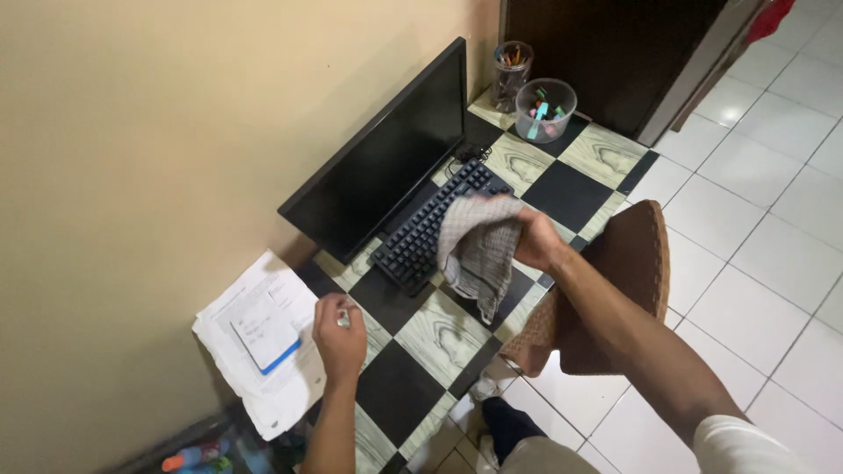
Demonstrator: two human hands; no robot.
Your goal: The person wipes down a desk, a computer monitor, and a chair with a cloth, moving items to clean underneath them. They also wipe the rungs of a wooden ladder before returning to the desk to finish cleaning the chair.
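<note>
Right hand [537, 241]: closed around a grey checked cloth [479, 250], which is held above the keyboard [430, 224] and hangs down toward 6 o'clock.
Left hand [341, 338]: curled into a loose fist with a small pale object pinched inside; what it is cannot be told.
Papers [263, 347]: lain at 9 o'clock of the left hand, at the worktop's edge.
Worktop [439, 333]: chequered black and wood-grain.
Monitor [386, 158]: stood against the wall, at 11 o'clock of the cloth.
Chair [628, 263]: seen at 3 o'clock of the cloth.
Cups [544, 110]: two clear ones with pens, placed at 12 o'clock.
</note>
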